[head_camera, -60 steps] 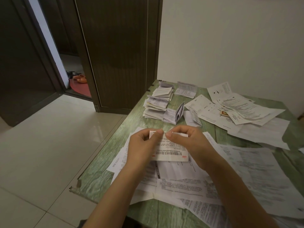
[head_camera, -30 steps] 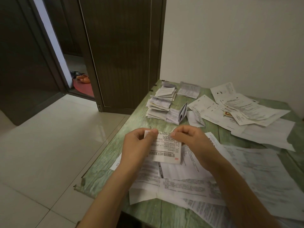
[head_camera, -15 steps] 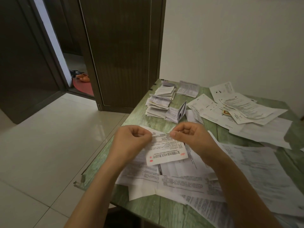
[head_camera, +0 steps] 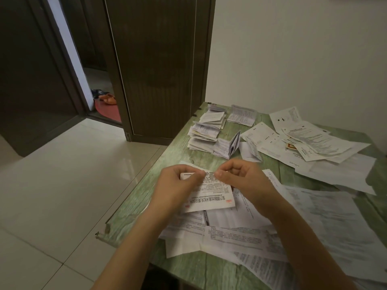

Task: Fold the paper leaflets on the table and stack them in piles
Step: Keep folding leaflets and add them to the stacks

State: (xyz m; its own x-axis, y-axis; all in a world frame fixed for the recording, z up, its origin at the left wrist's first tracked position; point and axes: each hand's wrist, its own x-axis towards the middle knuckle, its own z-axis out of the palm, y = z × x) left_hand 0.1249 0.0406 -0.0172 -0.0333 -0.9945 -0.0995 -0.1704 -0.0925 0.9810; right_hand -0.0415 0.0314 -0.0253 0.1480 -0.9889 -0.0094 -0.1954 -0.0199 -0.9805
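Both my hands hold a small folded leaflet point(head_camera: 211, 197) with black print and red marks just above the green table point(head_camera: 182, 155). My left hand point(head_camera: 178, 185) pinches its upper left part and my right hand point(head_camera: 240, 178) pinches its top edge near the middle. Piles of folded leaflets point(head_camera: 206, 132) lie at the table's far left corner, with one half-open folded leaflet point(head_camera: 229, 146) standing beside them. Unfolded sheets point(head_camera: 230, 229) lie spread under my forearms.
More loose unfolded leaflets point(head_camera: 310, 143) cover the far right of the table, against a white wall. The table's left edge point(head_camera: 134, 197) drops to a pale tiled floor. A dark wooden door point(head_camera: 155, 65) stands beyond, with slippers point(head_camera: 107, 99) in the doorway.
My hands turned the leaflet and shifted their pinch along its top edge; its lower edge now tilts down to the right. The view drifted slightly.
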